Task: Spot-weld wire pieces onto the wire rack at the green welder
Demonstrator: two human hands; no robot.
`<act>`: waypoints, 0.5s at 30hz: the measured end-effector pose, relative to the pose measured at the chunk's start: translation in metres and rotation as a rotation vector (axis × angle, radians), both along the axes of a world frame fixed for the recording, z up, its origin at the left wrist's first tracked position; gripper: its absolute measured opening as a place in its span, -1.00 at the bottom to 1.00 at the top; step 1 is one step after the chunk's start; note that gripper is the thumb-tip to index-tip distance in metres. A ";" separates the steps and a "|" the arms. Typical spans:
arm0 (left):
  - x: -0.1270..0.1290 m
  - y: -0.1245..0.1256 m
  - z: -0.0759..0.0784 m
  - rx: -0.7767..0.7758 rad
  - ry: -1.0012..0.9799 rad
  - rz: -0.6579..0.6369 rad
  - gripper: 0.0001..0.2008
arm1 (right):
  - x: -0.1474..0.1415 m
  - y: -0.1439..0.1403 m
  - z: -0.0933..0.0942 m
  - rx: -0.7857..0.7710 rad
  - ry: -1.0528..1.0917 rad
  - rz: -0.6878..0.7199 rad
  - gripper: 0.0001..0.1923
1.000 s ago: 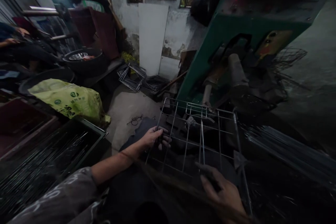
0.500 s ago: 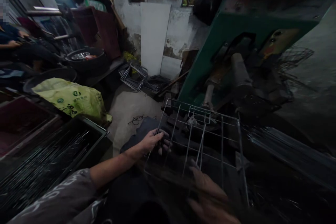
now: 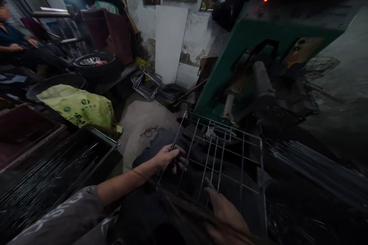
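A wire rack [image 3: 243,157] of thin crossed metal rods is tilted in front of me, below a green machine. My left hand [image 3: 172,159] is closed on its left edge rod, thumb on top and blackened fingers curled below. A narrow bent wire piece [image 3: 220,160] lies over the middle of the rack, its looped end toward the machine. Its near end meets the fingertips of my right hand [image 3: 225,208], which seem pinched on it. Dark blur hides the lower part of that hand.
The green machine [image 3: 218,69] with thick metal arms [image 3: 263,78] stands close ahead. At left are a bin of metal rods [image 3: 57,172] and a yellow-green bag [image 3: 83,107]. Wire frames [image 3: 147,84] lie by the wall. More rods [image 3: 313,172] lie at right. A person [image 3: 17,44] sits far left.
The bent wire piece has shifted and straightened over the middle of the rack, along with my right hand. My left hand keeps its hold on the edge.
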State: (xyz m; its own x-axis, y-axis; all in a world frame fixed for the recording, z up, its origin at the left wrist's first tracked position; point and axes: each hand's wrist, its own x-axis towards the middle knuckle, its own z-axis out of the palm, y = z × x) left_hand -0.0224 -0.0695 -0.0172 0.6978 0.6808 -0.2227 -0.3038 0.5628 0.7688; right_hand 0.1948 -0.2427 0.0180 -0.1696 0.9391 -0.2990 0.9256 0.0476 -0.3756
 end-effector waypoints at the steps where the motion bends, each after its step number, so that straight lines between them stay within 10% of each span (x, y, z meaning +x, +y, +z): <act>1: 0.000 0.001 0.001 0.010 -0.005 0.000 -0.59 | 0.000 0.000 -0.001 0.015 -0.006 0.013 -0.26; 15: 0.024 0.033 0.008 0.056 -0.085 -0.062 -0.60 | 0.023 0.005 -0.015 0.234 -0.063 0.081 -0.43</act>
State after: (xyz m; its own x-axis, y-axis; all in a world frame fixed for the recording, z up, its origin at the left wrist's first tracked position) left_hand 0.0014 -0.0366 -0.0089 0.7539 0.6452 -0.1239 -0.3349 0.5397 0.7723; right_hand 0.2183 -0.2378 0.0034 -0.2350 0.9681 -0.0875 0.9364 0.2013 -0.2875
